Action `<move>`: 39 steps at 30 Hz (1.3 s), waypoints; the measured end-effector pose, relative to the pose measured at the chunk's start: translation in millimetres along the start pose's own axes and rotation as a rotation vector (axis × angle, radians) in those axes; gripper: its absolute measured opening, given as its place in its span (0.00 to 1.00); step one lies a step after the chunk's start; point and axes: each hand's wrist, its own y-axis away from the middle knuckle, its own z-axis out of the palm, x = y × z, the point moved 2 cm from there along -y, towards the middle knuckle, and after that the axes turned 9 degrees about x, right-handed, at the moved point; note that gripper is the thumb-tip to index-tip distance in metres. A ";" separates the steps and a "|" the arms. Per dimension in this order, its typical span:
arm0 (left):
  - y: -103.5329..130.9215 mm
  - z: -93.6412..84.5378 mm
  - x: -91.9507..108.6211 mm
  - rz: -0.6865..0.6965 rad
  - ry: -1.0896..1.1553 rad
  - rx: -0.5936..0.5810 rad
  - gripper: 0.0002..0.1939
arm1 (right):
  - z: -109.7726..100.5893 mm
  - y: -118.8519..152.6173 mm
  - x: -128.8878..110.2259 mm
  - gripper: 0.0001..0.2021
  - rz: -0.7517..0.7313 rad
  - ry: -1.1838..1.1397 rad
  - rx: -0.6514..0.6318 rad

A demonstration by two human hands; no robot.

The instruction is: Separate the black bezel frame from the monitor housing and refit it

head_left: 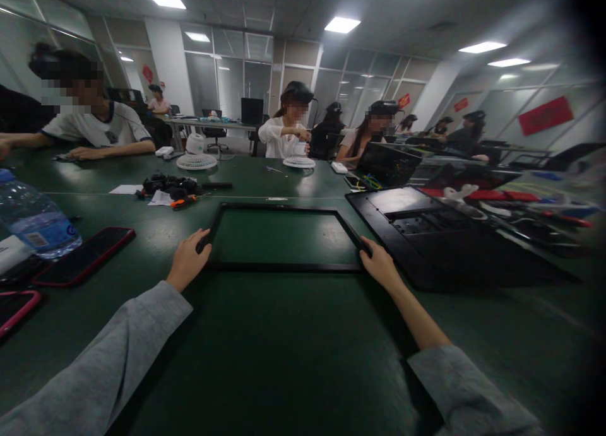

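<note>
A thin black rectangular frame (284, 267), like a monitor bezel, spans the space between my two hands over the green table (265, 347). My left hand (188, 257) grips its left side, thumb and fingers closed around the edge. On the opposite side my right hand (379, 259) holds the frame in the same way. The green tabletop shows through the opening. Whether the frame rests on the table or is slightly raised, I cannot tell. Just right of my right hand lies a large black plastic panel (473, 253) with slots.
To the left are a water bottle (38, 218), a phone with a red edge (88, 254) and a pink-edged phone (16, 310). Black cables and small parts (170, 187) lie farther back, near white round fan grilles (196, 162). Several people sit across and around the room.
</note>
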 end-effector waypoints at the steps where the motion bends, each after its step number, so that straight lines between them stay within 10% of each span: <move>1: 0.4 0.1 1.4 0.022 0.006 0.007 0.26 | -0.2 -0.1 0.1 0.26 -0.004 0.006 0.003; 14: 18.5 -8.4 40.1 0.313 -0.038 -0.337 0.35 | -0.6 0.4 -0.6 0.24 -0.018 -0.026 0.044; 25: 15.4 -7.9 37.0 0.244 0.007 -0.363 0.22 | -1.2 1.2 -2.4 0.26 -0.050 -0.045 0.010; 32: 14.6 -10.6 35.1 0.195 0.031 -0.231 0.23 | -49.8 -7.4 1.6 0.31 0.056 0.060 0.301; 39: 14.0 -12.1 29.2 0.078 0.019 -0.179 0.27 | -113.2 15.9 91.1 0.54 0.631 0.031 0.738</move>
